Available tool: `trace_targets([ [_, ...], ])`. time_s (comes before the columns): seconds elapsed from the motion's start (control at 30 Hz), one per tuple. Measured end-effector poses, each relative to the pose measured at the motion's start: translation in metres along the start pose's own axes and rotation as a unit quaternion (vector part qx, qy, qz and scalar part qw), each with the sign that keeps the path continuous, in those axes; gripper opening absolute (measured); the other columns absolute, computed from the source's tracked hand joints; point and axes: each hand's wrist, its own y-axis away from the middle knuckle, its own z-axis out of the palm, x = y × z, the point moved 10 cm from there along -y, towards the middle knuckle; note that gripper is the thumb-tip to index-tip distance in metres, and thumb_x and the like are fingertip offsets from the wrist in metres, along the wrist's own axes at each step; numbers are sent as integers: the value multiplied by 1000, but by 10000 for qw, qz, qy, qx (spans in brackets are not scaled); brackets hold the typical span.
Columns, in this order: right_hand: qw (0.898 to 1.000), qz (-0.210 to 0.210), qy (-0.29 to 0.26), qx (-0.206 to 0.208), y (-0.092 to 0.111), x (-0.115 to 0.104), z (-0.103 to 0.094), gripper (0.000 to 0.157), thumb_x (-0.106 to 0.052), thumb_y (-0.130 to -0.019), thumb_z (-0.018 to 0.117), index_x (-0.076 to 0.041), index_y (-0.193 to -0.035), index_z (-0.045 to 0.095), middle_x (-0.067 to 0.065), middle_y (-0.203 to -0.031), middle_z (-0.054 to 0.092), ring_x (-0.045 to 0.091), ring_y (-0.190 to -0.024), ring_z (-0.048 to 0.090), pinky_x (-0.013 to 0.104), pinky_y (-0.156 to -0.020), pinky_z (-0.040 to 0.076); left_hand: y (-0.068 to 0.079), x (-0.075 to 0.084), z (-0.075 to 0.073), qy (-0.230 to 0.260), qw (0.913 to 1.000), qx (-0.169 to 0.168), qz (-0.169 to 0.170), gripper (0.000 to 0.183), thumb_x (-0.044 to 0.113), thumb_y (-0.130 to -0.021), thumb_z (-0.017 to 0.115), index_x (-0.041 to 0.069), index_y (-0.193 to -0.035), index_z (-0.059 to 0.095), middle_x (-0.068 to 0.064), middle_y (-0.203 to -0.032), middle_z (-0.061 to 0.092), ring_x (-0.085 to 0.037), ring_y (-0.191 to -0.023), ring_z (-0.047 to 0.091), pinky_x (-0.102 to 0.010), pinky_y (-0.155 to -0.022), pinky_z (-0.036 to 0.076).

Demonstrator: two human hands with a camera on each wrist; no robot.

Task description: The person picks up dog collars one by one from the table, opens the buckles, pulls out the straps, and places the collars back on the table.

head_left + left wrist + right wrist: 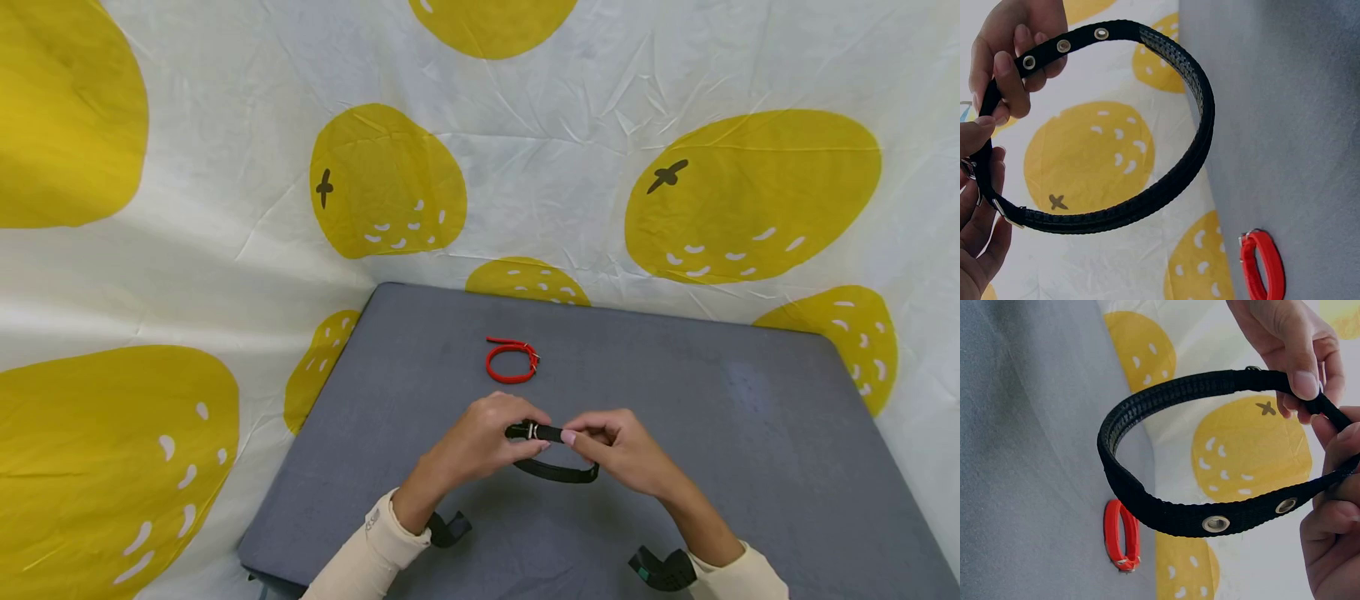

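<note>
White fabric bg (540,200) w/ big yellow fruit prints fills the top and left of the frame; grey tabletop (675,392) spans the lower ctr and right. Black strap collar (558,473), loop-shaped w/ metal eyelets (1064,45), is held up at lower ctr. L hand (487,437) pinches its buckle end btwn thumb and fingers; R hand (618,450) pinches the strap just beside it, thumb and fingertips together. Red collar w/ metal buckle (511,379) lies on the tabletop, upper ctr, just beyond the hands. Step in hand is prob. working the eyelet end at the silver buckle (967,167); fastening vs undoing, can't tell. Next move prob. calls for L hand steadying the buckle while R hand guides the strap. Hard to make out: buckle is part-covered by fingers & cut off at the left-wrist view's edge, so pin and strap tip unclear; R hand's cut off at the right-wrist view's edge.
</note>
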Motion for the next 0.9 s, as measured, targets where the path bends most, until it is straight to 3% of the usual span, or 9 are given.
trace_targets([
  [0.23, 9999, 75, 49, -52, 2, 3, -4, 16, -2, -99, 58, -5, -98, 74, 11, -56, 42, -2, -47, 30, 22, -39, 28, 3, -13, 5, 773, 9953, -213, -539, 18, 17, -84, 83, 13, -98, 74, 4, -93, 73, -1, -83, 62, -17, -77, 52],
  [0.4, 9998, 203, 53, 15, 4, 7, -10, 15, -2, -98, 60, -5, -97, 74, 6, -56, 41, -1, -46, 29, 23, -38, 26, 6, -24, 4, 1357, 9874, -123, -799, 16, 16, -84, 82, 16, -97, 73, 6, -91, 74, -1, -82, 63, -20, -73, 54],
  [0.6, 9998, 33, 111, 130, 7, 8, -15, 17, 0, -100, 56, -6, -97, 71, 9, -61, 48, 7, -43, 29, 25, -38, 29, 9, -29, 4, 1412, 9858, -159, -896, 20, 18, -86, 81, 12, -104, 74, 4, -98, 73, -3, -89, 64, -23, -79, 55],
  [0.73, 9967, -430, 284, 627, 13, 5, -25, 18, 5, -99, 55, -6, -99, 69, 8, -67, 54, 11, -45, 36, 26, -41, 34, 14, -35, 0, 1298, 9861, -118, -1032, 22, 19, -88, 79, 14, -109, 74, 6, -106, 73, -4, -96, 65, -24, -86, 54],
  [0.9, 9819, -1043, 269, 1561, 27, 3, -43, 16, 5, -97, 59, 2, -111, 66, 3, -70, 58, 10, -50, 45, 27, -42, 35, 26, -51, -4, 1478, 9794, -56, -1375, 19, 21, -91, 75, 19, -110, 73, 5, -107, 72, -5, -97, 64, -28, -88, 55],
])
